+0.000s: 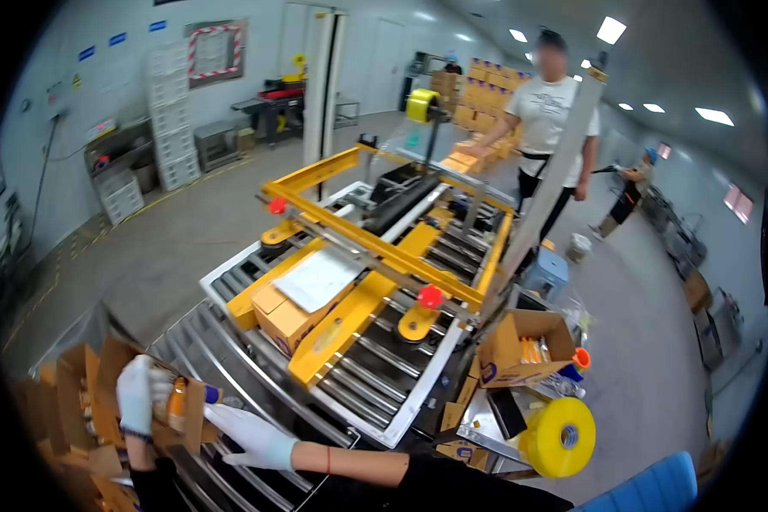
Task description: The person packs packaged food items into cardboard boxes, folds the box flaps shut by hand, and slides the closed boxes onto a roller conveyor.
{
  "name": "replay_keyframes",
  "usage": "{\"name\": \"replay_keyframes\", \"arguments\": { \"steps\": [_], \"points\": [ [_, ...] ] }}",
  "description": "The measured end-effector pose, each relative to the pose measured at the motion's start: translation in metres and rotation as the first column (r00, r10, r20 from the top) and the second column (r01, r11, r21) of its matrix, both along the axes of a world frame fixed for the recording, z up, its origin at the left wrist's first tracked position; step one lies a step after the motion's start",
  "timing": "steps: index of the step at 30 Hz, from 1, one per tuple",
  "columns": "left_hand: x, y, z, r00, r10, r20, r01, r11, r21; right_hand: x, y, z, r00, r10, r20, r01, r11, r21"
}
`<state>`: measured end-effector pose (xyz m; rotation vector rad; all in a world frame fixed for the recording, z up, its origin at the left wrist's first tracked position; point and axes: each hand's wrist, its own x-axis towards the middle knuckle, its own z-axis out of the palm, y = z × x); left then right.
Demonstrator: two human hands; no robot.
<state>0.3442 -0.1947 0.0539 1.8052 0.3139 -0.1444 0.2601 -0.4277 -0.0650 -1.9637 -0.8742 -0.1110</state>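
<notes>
At the lower left stands an open cardboard carton [194, 416] with bottles inside, one an orange-labelled bottle [177, 401]. My left hand [135, 399], in a white glove, reaches over this carton. Its fingers are partly hidden among the flaps and contents, and I cannot tell whether they grip anything. My right hand [254, 439], gloved too, lies with fingers stretched out and thumb apart, fingertips right at the carton's near right side. A purple-and-white round end [212, 394] shows at the carton's edge, just above those fingertips.
Curved metal rollers [256, 375] lead to a yellow-framed carton sealer [341, 341] with a closed carton [282, 317] under a white sheet. Right of it are a yellow tape roll [558, 437] and an open carton [527, 348]. A person [550, 111] stands behind the machine.
</notes>
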Motion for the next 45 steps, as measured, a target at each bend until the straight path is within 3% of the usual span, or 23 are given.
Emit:
{"name": "replay_keyframes", "arguments": {
  "steps": [1,3,5,8,11,12,14,16,18,19,21,22,24,25,27,29,35,36,38,39,41,44,45],
  "points": [
    [0.013,0.029,-0.047,0.822,-0.069,0.566,-0.174,0.915,0.363,0.002,-0.003,0.010,0.996,-0.090,0.004,0.090,0.995,0.043],
    [0.012,0.054,-0.050,0.636,-0.045,0.770,-0.620,0.564,0.545,0.014,-0.012,0.033,0.968,-0.249,-0.044,0.251,0.966,0.063],
    [0.022,0.115,-0.079,0.888,-0.092,0.451,-0.134,0.886,0.445,0.032,-0.014,0.034,0.971,-0.219,0.097,0.232,0.961,-0.154],
    [-0.009,0.068,-0.060,0.935,-0.193,0.298,-0.044,0.770,0.637,0.074,0.000,-0.010,0.954,-0.106,0.282,0.160,0.972,-0.173],
    [0.004,0.054,-0.055,0.877,-0.243,0.415,-0.044,0.819,0.573,0.089,-0.012,0.050,0.965,-0.017,-0.261,-0.057,0.960,-0.274],
    [0.005,0.036,-0.056,0.782,-0.235,0.578,-0.116,0.856,0.504,0.095,-0.018,0.045,0.936,0.121,-0.329,-0.124,0.992,0.012],
    [0.007,0.033,-0.065,0.547,-0.690,0.475,-0.290,0.376,0.880,0.095,-0.039,0.091,0.864,0.201,-0.461,-0.259,0.963,-0.066],
    [0.014,0.011,-0.077,0.561,-0.707,0.429,-0.251,0.348,0.903,0.101,-0.052,0.091,0.543,0.314,-0.778,-0.189,0.949,0.252],
    [0.038,-0.007,-0.073,0.647,-0.672,0.362,-0.231,0.279,0.932,0.117,-0.050,0.051,0.968,0.052,-0.247,-0.047,0.999,0.028],
    [0.043,-0.018,-0.066,0.732,-0.629,0.262,-0.175,0.198,0.965,0.122,-0.043,0.056,0.954,-0.014,0.299,0.083,0.972,-0.218],
    [0.051,-0.038,-0.078,0.895,-0.077,0.438,-0.348,0.492,0.798,0.122,-0.033,0.080,0.833,-0.155,0.531,0.402,0.829,-0.388],
    [0.059,-0.030,-0.094,0.899,-0.066,0.434,-0.351,0.485,0.801,0.127,-0.031,0.076,0.819,-0.213,0.532,0.446,0.821,-0.358],
    [0.068,-0.019,-0.133,0.913,0.196,0.358,-0.203,0.979,-0.017,0.107,-0.034,0.072,0.843,-0.226,0.487,0.444,0.803,-0.396],
    [0.051,-0.017,-0.120,0.951,0.123,0.284,-0.033,0.953,-0.302,0.084,-0.034,0.071,0.886,-0.184,0.426,0.398,0.773,-0.494],
    [0.041,-0.023,-0.114,0.953,0.132,0.274,-0.057,0.963,-0.263,0.084,-0.051,0.031,0.877,-0.028,0.480,0.354,0.712,-0.606],
    [0.042,-0.064,-0.126,0.826,0.254,0.504,-0.295,0.956,0.001,0.099,-0.055,0.036,0.863,-0.134,0.487,0.442,0.667,-0.599],
    [-0.010,-0.082,-0.142,0.876,-0.398,0.275,0.431,0.899,-0.073,0.123,-0.054,0.038,0.841,-0.121,0.527,0.435,0.730,-0.527],
    [-0.032,-0.053,-0.114,0.889,-0.233,0.394,0.124,0.951,0.282,0.120,-0.065,0.043,0.867,-0.148,0.475,0.420,0.730,-0.539],
    [-0.069,0.010,-0.023,0.859,-0.015,0.512,-0.386,0.639,0.666,0.117,-0.079,0.041,0.878,-0.218,0.426,0.435,0.734,-0.521],
    [-0.073,0.037,-0.016,0.678,-0.048,0.733,-0.728,0.093,0.680,0.116,-0.083,0.036,0.880,-0.218,0.422,0.433,0.735,-0.522],
    [-0.064,0.098,-0.036,0.920,0.240,0.311,-0.368,0.248,0.896,0.120,-0.087,0.024,0.790,-0.242,0.564,0.549,0.688,-0.475],
    [-0.043,0.099,-0.054,0.983,0.040,0.178,-0.182,0.304,0.935,0.069,-0.037,0.061,0.989,-0.052,0.141,0.136,0.714,-0.687],
    [-0.042,0.082,-0.053,0.964,-0.101,0.246,-0.216,0.241,0.946,0.055,-0.035,0.002,0.994,0.092,0.063,-0.071,0.956,-0.284]
  ]
}}
